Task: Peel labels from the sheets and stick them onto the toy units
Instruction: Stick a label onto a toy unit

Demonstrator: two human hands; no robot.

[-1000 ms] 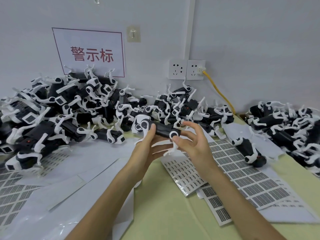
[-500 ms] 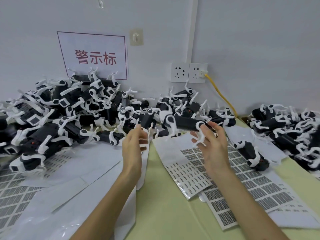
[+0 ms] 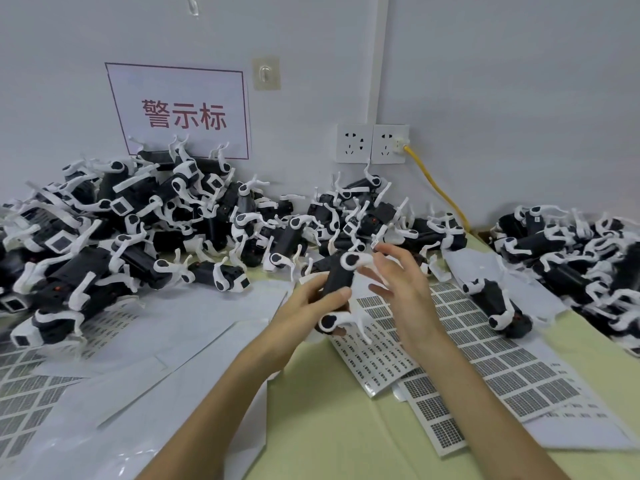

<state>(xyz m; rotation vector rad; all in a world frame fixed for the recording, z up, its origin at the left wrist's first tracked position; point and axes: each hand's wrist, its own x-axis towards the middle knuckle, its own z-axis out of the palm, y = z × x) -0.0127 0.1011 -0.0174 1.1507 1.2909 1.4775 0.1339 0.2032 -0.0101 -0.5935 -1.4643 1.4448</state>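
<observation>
Left hand (image 3: 308, 303) grips the toy (image 3: 337, 280) by its stiff black body, centre frame; right hand (image 3: 401, 285) spread beside it. Thin legs (image 3: 360, 327) look fragile.

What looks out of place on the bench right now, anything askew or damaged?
Nothing looks damaged. One toy unit lies alone on the label sheets, away from the toy heaps, covering some labels. The sheets overlap at skewed angles. The left hand grips a second unit; the right hand hovers open beside it.
</observation>
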